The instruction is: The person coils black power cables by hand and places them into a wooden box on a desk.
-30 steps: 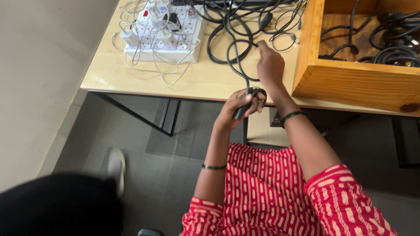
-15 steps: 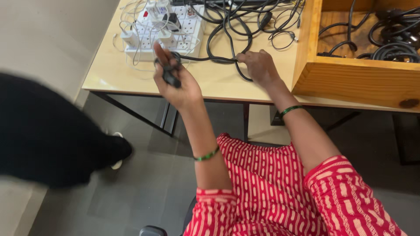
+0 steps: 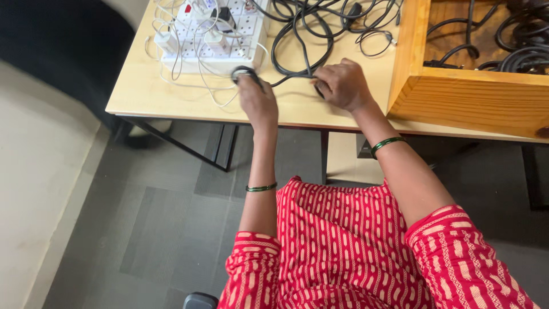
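Head view: left hand (image 3: 257, 100) closed around black cable (image 3: 294, 74) end; cable runs toward 3 o'clock into right hand (image 3: 342, 86), fingers curled over it

The worktop (image 3: 171, 94) was pale wood with a smooth, matt finish. The box (image 3: 474, 100) beside it looked like warmer, orange-toned wood, grain showing, slightly glossy. The black cable (image 3: 297, 54) looked like rubbery matt plastic, and the power strip (image 3: 211, 37) was white plastic with a bit of shine. The floor (image 3: 160, 229) was dull grey, kind of carpet-like.
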